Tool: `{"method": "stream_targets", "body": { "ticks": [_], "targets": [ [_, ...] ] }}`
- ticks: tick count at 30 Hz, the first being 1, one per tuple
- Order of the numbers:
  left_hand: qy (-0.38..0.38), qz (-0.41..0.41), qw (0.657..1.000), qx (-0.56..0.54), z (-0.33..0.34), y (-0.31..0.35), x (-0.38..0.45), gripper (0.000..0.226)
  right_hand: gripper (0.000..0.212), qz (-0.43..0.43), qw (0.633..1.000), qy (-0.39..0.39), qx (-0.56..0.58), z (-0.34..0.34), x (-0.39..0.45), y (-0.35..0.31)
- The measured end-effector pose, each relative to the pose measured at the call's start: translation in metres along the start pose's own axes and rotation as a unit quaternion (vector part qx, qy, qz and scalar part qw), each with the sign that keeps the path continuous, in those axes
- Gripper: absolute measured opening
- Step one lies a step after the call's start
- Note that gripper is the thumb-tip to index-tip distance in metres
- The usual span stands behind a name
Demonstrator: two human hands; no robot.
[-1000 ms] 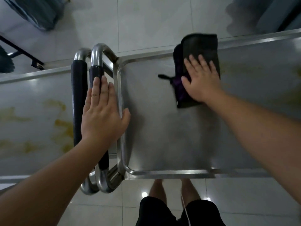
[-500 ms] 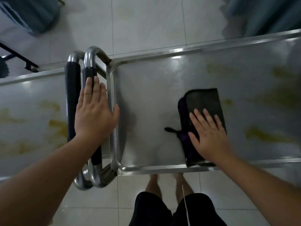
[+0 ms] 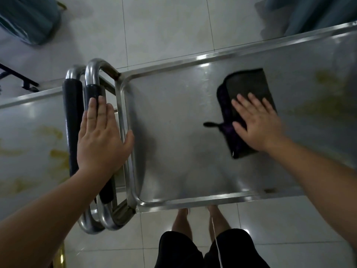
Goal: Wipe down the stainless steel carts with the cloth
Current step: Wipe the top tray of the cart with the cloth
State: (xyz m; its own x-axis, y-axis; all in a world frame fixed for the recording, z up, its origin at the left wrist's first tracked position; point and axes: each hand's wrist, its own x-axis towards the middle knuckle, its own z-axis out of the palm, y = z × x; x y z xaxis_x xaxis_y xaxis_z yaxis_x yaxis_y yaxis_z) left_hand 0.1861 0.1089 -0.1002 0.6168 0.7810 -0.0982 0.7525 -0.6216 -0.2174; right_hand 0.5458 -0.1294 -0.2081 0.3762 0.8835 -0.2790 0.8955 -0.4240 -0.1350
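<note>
At the far left a second cart [image 3: 29,132] stands against mine, its top streaked with yellowish stains. Its black-sleeved handle [image 3: 72,122] sits just beside my own cart's handle [image 3: 92,89]. My left hand [image 3: 100,140] lies flat on that nearer handle, fingers straight and close together, thumb reaching toward the tray rim; it grips nothing, it only steadies the cart.

Next comes the cart [image 3: 173,132] I am working on. The left part of its top looks dull and free of stains, which I take to mean this part has been wiped. Toward the right the dark folded cloth [image 3: 245,88] lies flat on the steel, a small loop sticking out at its left edge. My right hand [image 3: 258,124] presses on the near half of the cloth, fingers spread and straight, palm down. Farther right a yellowish smear [image 3: 332,93] marks the steel, and a small speck [image 3: 269,190] sits by the near rim.

I judge I am in the middle of wiping this top, with the right part still to do. The next move calls for sliding the cloth right, over the smear, with firm downward pressure, while the left hand stops the cart from rolling. The left cart has yet to be cleaned.
</note>
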Motion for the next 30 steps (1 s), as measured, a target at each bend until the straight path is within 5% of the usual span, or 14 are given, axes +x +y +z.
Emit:
{"method": "stream_targets", "body": {
  "ticks": [10,23,30],
  "targets": [
    [0.006,-0.009,1.0,0.009,0.001,0.002,0.002,0.088,0.08,0.017,1.0,0.016,0.016,-0.041,0.12,0.029],
    [-0.031,-0.012,0.999,-0.017,-0.008,0.008,0.002,0.081,0.069,-0.031,0.999,0.001,-0.015,0.046,-0.148,0.027],
    [-0.024,-0.018,0.999,-0.044,-0.008,0.008,0.004,0.076,0.074,0.07,0.996,0.052,0.034,0.074,-0.136,-0.087]
  ]
}}
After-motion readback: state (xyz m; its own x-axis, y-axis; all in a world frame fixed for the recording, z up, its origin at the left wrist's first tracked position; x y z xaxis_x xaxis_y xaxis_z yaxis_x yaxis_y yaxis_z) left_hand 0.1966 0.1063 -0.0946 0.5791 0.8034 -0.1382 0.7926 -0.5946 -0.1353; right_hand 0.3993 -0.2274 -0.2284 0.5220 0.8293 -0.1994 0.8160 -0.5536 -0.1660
